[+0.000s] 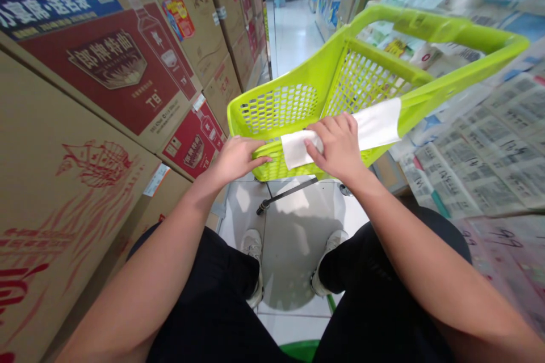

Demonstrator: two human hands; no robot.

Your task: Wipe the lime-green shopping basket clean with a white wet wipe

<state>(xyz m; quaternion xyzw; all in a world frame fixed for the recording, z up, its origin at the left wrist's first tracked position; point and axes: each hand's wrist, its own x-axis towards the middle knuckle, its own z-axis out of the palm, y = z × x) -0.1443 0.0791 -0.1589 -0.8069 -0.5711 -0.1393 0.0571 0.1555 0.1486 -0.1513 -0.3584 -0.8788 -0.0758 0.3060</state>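
Note:
A lime-green plastic shopping cart (298, 76) stands tilted in front of me in a store aisle. A white cloth (377, 125) lies along its near rim. My right hand (336, 144) presses on that cloth, fingers curled and pinching its left part. At the cart's near left corner, my left hand (236, 159) grips the rim with the fingers wrapped over the mesh wall. Below, my legs in black trousers and white shoes show, as I sit on a green stool (304, 350).
Stacked cardboard cartons (106, 68) with red and blue printing wall off the left side. Shelves of packaged goods (485, 142) line the right. A narrow tiled aisle (293, 34) runs ahead past the cart. The cart's black wheel frame (285, 195) sits near my feet.

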